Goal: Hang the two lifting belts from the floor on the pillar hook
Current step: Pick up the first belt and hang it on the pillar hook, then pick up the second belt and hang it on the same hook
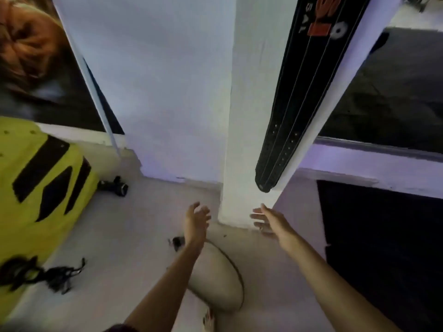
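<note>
A black lifting belt (302,92) with white stitching and red and white lettering hangs down the front of the white pillar (251,116); its holed tip ends a little above the floor. The hook is out of view above. A pale beige belt (218,281) with a dark edge lies curved on the floor below my arms. My left hand (195,221) hovers open above the floor, left of the pillar's base. My right hand (268,221) is open too, fingers spread, in front of the pillar's base just under the black belt's tip. Neither hand holds anything.
A yellow machine housing (36,188) with black panels fills the left. Black straps (48,274) lie beside it, a small black item (117,185) by the wall, another small dark item (177,242) near my left wrist. A dark floor mat (383,248) lies to the right.
</note>
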A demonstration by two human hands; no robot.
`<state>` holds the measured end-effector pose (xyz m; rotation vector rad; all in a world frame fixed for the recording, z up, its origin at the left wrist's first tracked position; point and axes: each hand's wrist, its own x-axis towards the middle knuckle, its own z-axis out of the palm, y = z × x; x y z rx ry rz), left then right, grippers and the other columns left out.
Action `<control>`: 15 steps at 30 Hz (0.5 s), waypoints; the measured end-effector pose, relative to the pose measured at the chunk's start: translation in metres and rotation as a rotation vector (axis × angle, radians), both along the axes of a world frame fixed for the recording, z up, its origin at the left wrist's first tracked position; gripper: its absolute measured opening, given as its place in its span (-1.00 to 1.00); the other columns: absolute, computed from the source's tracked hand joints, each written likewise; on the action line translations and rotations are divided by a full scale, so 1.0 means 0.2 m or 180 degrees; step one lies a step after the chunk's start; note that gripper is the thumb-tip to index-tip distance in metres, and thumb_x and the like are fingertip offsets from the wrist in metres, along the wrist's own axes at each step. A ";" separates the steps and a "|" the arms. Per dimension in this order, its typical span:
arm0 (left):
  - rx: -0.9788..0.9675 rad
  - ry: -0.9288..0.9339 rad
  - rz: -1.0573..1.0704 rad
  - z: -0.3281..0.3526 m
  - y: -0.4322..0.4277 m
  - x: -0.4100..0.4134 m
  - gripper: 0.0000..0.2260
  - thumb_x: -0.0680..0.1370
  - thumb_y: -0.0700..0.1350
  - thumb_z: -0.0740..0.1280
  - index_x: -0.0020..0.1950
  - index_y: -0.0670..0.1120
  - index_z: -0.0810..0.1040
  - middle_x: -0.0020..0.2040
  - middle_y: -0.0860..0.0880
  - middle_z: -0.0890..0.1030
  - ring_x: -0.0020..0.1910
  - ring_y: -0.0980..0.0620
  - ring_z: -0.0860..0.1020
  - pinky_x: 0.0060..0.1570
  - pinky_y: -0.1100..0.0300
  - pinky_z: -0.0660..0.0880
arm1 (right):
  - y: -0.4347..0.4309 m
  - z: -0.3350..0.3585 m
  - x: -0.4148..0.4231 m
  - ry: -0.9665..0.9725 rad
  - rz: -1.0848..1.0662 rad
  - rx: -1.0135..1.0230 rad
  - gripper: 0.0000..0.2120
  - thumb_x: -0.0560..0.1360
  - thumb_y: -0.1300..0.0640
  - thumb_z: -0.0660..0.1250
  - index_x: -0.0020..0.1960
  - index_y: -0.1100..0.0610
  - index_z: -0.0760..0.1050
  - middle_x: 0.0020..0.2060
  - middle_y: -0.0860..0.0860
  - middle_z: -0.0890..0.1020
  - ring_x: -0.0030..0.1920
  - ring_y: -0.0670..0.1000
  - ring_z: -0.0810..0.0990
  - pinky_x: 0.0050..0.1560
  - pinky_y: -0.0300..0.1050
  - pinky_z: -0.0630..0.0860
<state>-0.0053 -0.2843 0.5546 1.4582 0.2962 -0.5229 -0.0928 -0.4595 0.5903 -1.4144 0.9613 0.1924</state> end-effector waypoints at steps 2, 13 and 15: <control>0.0051 0.0376 0.0109 -0.10 0.14 -0.12 -0.82 0.61 -0.16 0.07 -0.08 -0.11 0.45 -0.23 -0.09 0.48 -0.33 -0.01 0.42 -0.42 0.25 0.33 | 0.15 -0.15 -0.06 0.0143 0.0098 0.0161 -0.71 0.59 -0.05 0.09 -0.03 0.08 0.51 0.03 0.04 0.61 -0.09 -0.01 0.55 -0.22 -0.17 0.35; 0.0968 0.1010 0.0331 -0.56 0.89 -0.27 -0.87 0.59 -0.22 0.21 -0.06 -0.18 0.54 -0.19 -0.12 0.61 -0.25 -0.04 0.56 -0.25 0.15 0.47 | 0.82 -0.72 0.00 0.0656 0.0716 0.0555 -0.78 0.57 0.03 0.13 -0.09 0.06 0.51 -0.19 -0.09 0.62 -0.19 -0.06 0.55 -0.24 -0.19 0.35; 0.1001 0.1186 0.0297 -0.71 0.95 -0.22 -0.89 0.58 -0.21 0.23 -0.05 -0.18 0.55 -0.19 -0.12 0.61 -0.26 -0.04 0.57 -0.26 0.15 0.48 | 0.89 -0.83 0.06 0.0739 0.0758 0.0571 -0.80 0.56 0.03 0.15 -0.07 0.06 0.52 -0.18 -0.07 0.63 -0.18 -0.06 0.55 -0.24 -0.20 0.35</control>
